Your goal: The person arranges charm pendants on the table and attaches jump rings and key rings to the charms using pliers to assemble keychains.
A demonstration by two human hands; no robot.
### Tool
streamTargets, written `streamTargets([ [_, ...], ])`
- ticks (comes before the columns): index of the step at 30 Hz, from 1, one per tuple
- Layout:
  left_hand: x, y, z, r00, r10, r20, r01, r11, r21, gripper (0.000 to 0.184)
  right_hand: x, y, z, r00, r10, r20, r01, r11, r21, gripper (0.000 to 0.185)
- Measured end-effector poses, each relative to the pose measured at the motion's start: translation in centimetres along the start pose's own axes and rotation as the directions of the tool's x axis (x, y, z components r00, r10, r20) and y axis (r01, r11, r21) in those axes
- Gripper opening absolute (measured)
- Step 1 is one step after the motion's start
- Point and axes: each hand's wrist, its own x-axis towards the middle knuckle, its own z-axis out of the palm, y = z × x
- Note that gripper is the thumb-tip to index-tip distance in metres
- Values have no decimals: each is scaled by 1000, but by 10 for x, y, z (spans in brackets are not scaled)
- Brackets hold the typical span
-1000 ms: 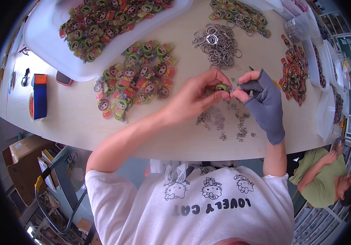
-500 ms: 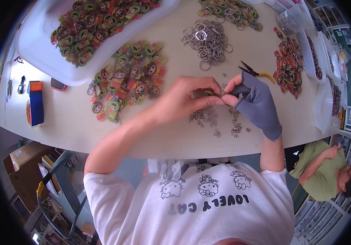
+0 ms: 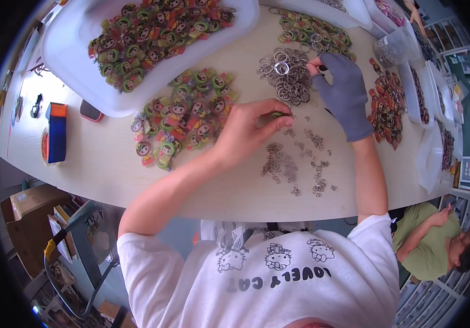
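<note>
Near the middle of the desk (image 3: 218, 191), the left hand (image 3: 250, 127) has its fingers clamped on a green charm (image 3: 278, 115), most of which the hand hides. At two o'clock from it, the gloved right hand (image 3: 344, 93) reaches its fingers to the three o'clock edge of a heap of metal rings (image 3: 291, 82); I cannot tell whether they are apart or closed on a ring. Small metal links (image 3: 273, 164) lie at six o'clock from the held charm, and a spread of charms (image 3: 199, 109) at nine o'clock. As I judge it, a single ring comes away best from the heap's outer edge, where fewer overlap, lifted slowly so that no neighbour snags, while a light, steady left pinch would leave the charm's end exposed at three o'clock
</note>
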Motion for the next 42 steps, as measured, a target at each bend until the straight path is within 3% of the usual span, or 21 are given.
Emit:
streamTargets([
  [2, 0, -1, 0, 1000, 5, -10, -5, 1000, -14, 17, 2, -5, -9, 983, 167, 80, -180, 964, 198, 12],
  [4, 0, -2, 0, 999, 21, -28, -22, 999, -45, 16, 4, -9, -19, 896, 349, 274, -437, 806, 400, 14],
  [7, 0, -2, -1, 999, 34, -31, -35, 999, -38, 15, 0, -20, -27, 837, 387, 386, -540, 480, 691, 18],
  [10, 0, 1, -2, 998, 50, -40, -52, 998, -40, 14, -6, -37, -35, 778, 398, 485, -609, 293, 737, 19],
  [13, -1, -3, 0, 994, 84, -65, -88, 994, -66, 14, -14, -43, -40, 799, 313, 514, -596, 301, 744, 18],
  [28, -2, 0, 1, 970, 211, -120, -215, 976, -20, 14, -26, -55, -41, 775, 365, 516, -630, 385, 675, 19],
  [34, -4, -1, 1, 966, 196, -171, -195, 980, 27, 12, -27, -64, -46, 757, 416, 503, -640, 320, 698, 20],
  [37, -5, -1, 0, 926, 307, -221, -290, 951, 106, 10, -35, -59, -52, 751, 395, 529, -655, 347, 671, 19],
  [40, -6, 0, -4, 893, 390, -224, -367, 920, 140, 11, -57, -51, -70, 770, 328, 547, -628, 541, 559, 20],
  [42, -7, -5, -4, 867, 436, -242, -426, 900, 95, 12, -79, -38, -87, 881, 380, 281, -438, 879, 187, 24],
])
